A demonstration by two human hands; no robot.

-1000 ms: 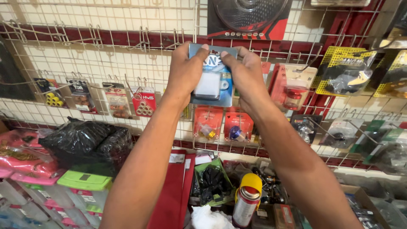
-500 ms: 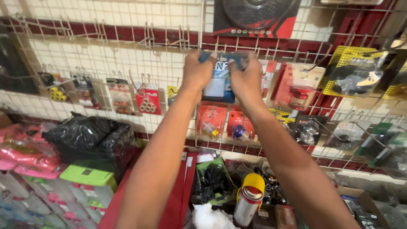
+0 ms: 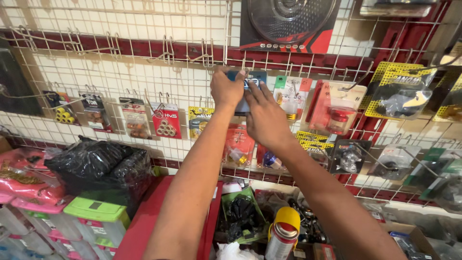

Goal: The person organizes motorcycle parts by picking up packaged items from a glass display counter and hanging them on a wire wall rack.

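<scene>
Both hands, left hand (image 3: 225, 89) and right hand (image 3: 263, 118), grip the blue blister pack (image 3: 250, 79) between them against the wire grid (image 3: 120, 72)

Blue blister pack (image 3: 248, 79) high on the wire grid; red carded pack (image 3: 166, 120) lower left; yellow-backed pack (image 3: 397, 89) right; red-black card (image 3: 288, 24) above.

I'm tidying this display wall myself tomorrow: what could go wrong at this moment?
The blue blister pack is pressed to the wire grid by both the left hand and right hand; if it is not seated it may drop onto the spray can below. The forearms could also knock the red packs.
</scene>
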